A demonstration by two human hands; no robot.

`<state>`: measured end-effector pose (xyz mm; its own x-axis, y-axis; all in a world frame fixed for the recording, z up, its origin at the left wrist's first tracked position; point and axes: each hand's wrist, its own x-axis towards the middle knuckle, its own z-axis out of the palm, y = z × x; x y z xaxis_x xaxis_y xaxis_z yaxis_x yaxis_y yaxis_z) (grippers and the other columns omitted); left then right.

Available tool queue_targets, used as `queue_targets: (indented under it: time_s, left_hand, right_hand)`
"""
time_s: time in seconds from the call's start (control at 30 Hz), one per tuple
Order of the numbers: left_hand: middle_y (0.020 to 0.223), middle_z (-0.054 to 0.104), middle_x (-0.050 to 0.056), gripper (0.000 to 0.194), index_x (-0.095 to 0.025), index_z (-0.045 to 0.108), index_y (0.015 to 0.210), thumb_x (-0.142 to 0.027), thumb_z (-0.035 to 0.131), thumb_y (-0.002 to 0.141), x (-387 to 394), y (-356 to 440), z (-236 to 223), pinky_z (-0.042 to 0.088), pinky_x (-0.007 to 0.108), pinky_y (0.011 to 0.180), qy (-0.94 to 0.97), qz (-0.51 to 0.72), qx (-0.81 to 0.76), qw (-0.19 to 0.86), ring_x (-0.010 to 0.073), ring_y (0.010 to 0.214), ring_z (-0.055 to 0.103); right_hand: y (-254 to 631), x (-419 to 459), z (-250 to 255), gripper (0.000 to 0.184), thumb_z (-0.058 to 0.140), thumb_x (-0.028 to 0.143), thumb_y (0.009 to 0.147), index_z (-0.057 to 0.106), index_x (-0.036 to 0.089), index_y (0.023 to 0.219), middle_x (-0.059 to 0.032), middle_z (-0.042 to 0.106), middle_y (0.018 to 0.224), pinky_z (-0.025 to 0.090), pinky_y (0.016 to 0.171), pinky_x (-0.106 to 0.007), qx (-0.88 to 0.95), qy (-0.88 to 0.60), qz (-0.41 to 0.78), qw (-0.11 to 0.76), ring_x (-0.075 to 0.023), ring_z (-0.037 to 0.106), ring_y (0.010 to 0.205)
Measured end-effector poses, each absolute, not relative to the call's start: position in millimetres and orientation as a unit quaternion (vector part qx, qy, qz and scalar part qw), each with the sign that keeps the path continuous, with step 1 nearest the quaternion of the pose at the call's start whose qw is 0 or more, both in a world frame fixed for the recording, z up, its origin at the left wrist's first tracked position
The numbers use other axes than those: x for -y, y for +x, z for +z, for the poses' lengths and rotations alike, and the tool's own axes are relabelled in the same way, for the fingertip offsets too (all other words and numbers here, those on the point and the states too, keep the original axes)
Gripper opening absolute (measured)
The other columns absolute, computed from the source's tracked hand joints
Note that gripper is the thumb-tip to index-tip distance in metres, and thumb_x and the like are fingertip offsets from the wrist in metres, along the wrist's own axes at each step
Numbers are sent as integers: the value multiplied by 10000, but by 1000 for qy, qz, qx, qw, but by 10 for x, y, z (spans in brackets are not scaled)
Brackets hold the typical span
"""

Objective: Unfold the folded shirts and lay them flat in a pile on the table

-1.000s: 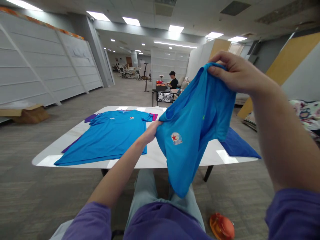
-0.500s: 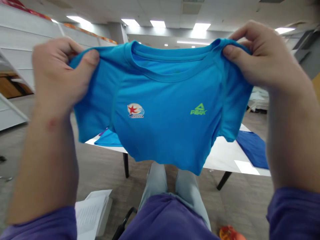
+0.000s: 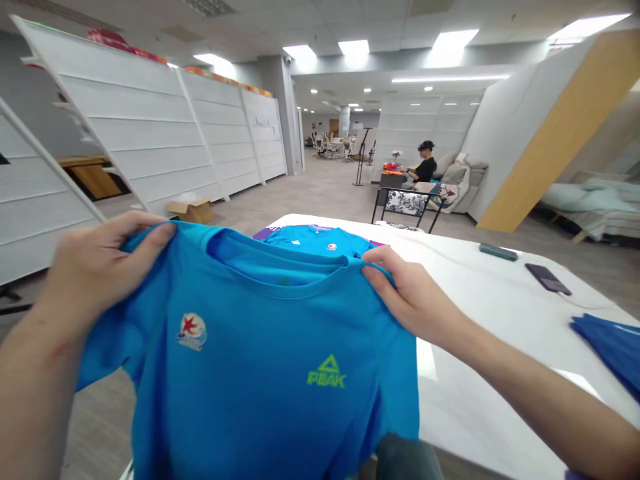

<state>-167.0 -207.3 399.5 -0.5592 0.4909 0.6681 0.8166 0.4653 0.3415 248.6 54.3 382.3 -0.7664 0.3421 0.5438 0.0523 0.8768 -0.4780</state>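
Observation:
I hold a bright blue T-shirt point(image 3: 260, 360) spread out in front of me, its front facing me with a star badge and a green PEAK logo. My left hand point(image 3: 95, 267) is closed on its left shoulder, thumb on top of the cloth. My right hand point(image 3: 415, 297) pinches the right shoulder beside the collar. The shirt hangs over the near edge of the white table point(image 3: 480, 293). A second blue T-shirt point(image 3: 315, 240) lies flat farther back on the table, mostly hidden by the one I hold.
A dark blue cloth point(image 3: 613, 347) lies at the table's right edge. Two phones point(image 3: 547, 278) rest on the table's far right. A person point(image 3: 424, 167) sits at a distant small table. White panel walls point(image 3: 150, 133) line the left, with a cardboard box point(image 3: 193, 210) on the floor.
Both hands lowered the shirt from face height to over the table edge. A second ago it hung bunched from my right hand; my left hand then took its other shoulder and spread it.

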Motion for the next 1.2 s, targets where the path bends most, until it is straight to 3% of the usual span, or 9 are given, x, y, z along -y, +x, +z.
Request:
queue_targets:
  time_s: [0.07, 0.17, 0.33, 0.53, 0.7, 0.87, 1.0, 1.13, 1.2]
  left_hand:
    - [1008, 775, -109, 450, -371, 788, 1203, -729, 559, 1055, 1290, -2218, 3697, 485, 309, 929, -416, -310, 815, 259, 159, 854, 668]
    - [1057, 801, -40, 449, -337, 797, 1250, -666, 532, 1096, -204, -3146, 3249, 490, 309, 936, -449, -278, 817, 233, 202, 938, 684]
    - [1318, 733, 141, 530, -233, 784, 1314, -650, 561, 1073, -2630, -4211, 2481, 412, 506, 1156, -462, -209, 845, 167, 365, 1272, 590]
    - [1644, 488, 214, 488, -174, 743, 1403, -505, 529, 1115, -3812, -4412, 1241, 151, 645, 1285, -477, -216, 839, 149, 411, 1532, 323]
    - [1690, 490, 204, 531, -183, 643, 1577, -428, 420, 1161, -3506, -4253, 780, 137, 600, 1326, -512, -203, 827, 115, 345, 1582, 340]
    - [1647, 534, 198, 588, -217, 647, 1569, -561, 552, 1103, -2229, -3912, 1052, 249, 591, 1303, -524, -205, 811, 163, 399, 1541, 445]
    - [1639, 608, 73, 515, -331, 689, 1538, -459, 608, 1045, -610, -3478, 1155, 329, 476, 1306, -675, -110, 730, 18, 330, 1530, 530]
    - [1674, 601, 69, 641, -322, 626, 1621, -340, 609, 981, 448, -3112, 1120, 364, 440, 1286, -668, -72, 740, -37, 316, 1553, 534]
    - [1586, 663, 99, 555, -277, 688, 1536, -343, 590, 993, 658, -2981, 1165, 433, 419, 1202, -643, -80, 762, -14, 313, 1463, 610]
  right_hand:
    - [1914, -1303, 3546, 302, 463, 615, 1150, 638, 438, 1321, -6, 801, 942, 514, 671, -422, 911, -136, 225, 318, -309, 734, 790]
    - [962, -2707, 3182, 360, 481, 614, 1135, 673, 360, 1301, -38, 796, 927, 526, 770, -412, 912, -188, 186, 315, -338, 741, 873]
    - [-427, -4893, 2431, 450, 535, 571, 1121, 687, 247, 1392, -134, 807, 1173, 545, 1005, -439, 916, -296, 92, 254, -359, 731, 1114]
    - [-872, -5764, 1185, 759, 417, 705, 1128, 514, 174, 1662, -244, 614, 1569, 409, 1249, -620, 898, -384, 28, 211, -436, 560, 1442]
    - [-515, -5625, 772, 689, 336, 578, 1166, 501, 159, 1687, -200, 527, 1706, 213, 1367, -660, 894, -403, 19, 193, -394, 413, 1595]
    - [355, -4587, 1130, 566, 463, 591, 1150, 614, 222, 1552, -181, 656, 1525, 422, 1225, -612, 919, -285, 60, 265, -398, 581, 1415]
    - [1415, -2961, 1333, 391, 619, 586, 1109, 698, 319, 1384, -129, 705, 1387, 560, 1020, -492, 955, -148, 211, 148, -337, 683, 1225]
    - [1939, -1567, 1224, 569, 802, 656, 976, 664, 353, 1438, -116, 688, 1400, 576, 931, -479, 944, -183, 258, 89, -327, 707, 1099]
    - [1960, -1175, 1155, 556, 845, 602, 954, 677, 314, 1399, -113, 687, 1379, 559, 955, -471, 950, -201, 220, 93, -328, 707, 1119]
